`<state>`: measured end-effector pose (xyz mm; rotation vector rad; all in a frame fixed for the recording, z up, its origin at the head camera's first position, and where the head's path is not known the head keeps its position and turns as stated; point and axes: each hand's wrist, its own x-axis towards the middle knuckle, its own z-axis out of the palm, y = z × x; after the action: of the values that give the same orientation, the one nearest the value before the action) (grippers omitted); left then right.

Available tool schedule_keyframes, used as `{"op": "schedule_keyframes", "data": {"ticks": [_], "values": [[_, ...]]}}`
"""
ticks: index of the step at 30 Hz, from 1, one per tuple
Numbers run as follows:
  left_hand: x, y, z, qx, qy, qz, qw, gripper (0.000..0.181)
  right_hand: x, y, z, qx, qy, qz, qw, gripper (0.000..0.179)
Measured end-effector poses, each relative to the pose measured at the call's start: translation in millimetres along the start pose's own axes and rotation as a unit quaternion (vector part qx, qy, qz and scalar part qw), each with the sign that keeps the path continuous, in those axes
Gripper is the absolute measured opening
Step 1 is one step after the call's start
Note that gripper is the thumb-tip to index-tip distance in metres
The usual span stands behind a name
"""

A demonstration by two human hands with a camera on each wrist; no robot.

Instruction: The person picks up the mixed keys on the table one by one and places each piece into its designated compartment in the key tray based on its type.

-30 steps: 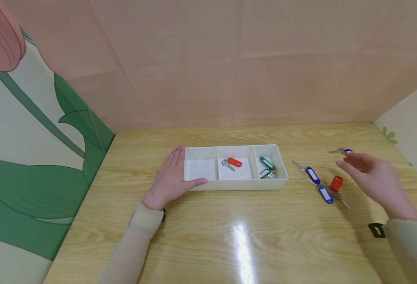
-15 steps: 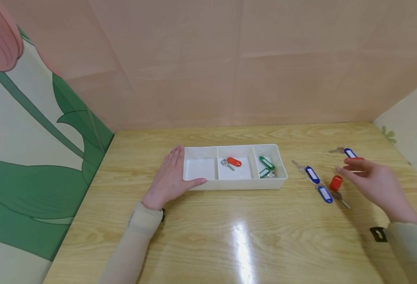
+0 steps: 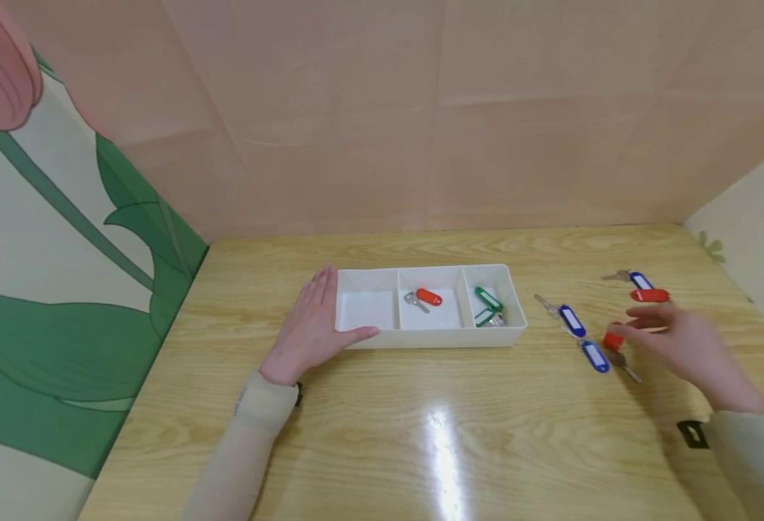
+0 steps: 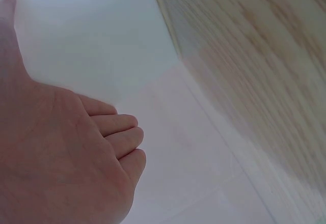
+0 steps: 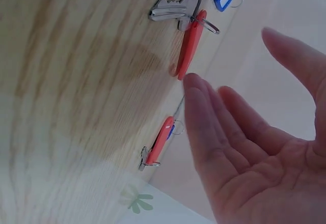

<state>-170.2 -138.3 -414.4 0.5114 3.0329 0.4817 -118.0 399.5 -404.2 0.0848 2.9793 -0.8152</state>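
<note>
My left hand (image 3: 307, 329) lies with straight fingers along the left end of a white tray (image 3: 430, 339), its thumb against the front wall. On the right, my right hand (image 3: 691, 347) hovers over a red key tag (image 3: 613, 340) with a silver key (image 3: 629, 370) on its ring. Its fingertips overlap that tag in the head view. The right wrist view shows thumb and fingers well apart, fingertips close to the end of the red tag (image 5: 191, 43), and nothing between them. In the tray's middle compartment is another red-tagged key (image 3: 429, 297); green-tagged keys (image 3: 488, 298) fill part of the right one.
Two blue key tags (image 3: 572, 320) with keys lie between the tray and the right hand. Behind that hand, another red key tag (image 3: 650, 295) lies beside a blue key tag (image 3: 641, 280). A pink wall (image 3: 434, 145) closes off the back of the wooden table (image 3: 369, 434).
My right hand has drawn down and slightly left, from beside the rear tags to the nearer red tag. The rear red tag has come into full sight. The left hand stays put.
</note>
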Motion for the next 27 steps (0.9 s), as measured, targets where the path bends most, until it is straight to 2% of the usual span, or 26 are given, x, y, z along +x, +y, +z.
{"op": "schedule_keyframes", "data": {"ticks": [8,18,27], "values": [[0.2,0.6,-1.2,0.005,0.002,0.001,1.0000,0.131,7.2,7.4,1.6,-0.022,-0.033,0.010,0.9992,0.078],[4.5,1.0,-1.8,0.011,0.012,0.020,0.9997,0.130,20.5,12.4,5.9,-0.022,-0.044,-0.019,0.9986,0.068],[0.1,-0.6,0.1,0.005,0.008,0.009,0.9999,0.130,30.7,7.4,13.5,-0.023,-0.051,-0.066,0.9962,0.057]]}}
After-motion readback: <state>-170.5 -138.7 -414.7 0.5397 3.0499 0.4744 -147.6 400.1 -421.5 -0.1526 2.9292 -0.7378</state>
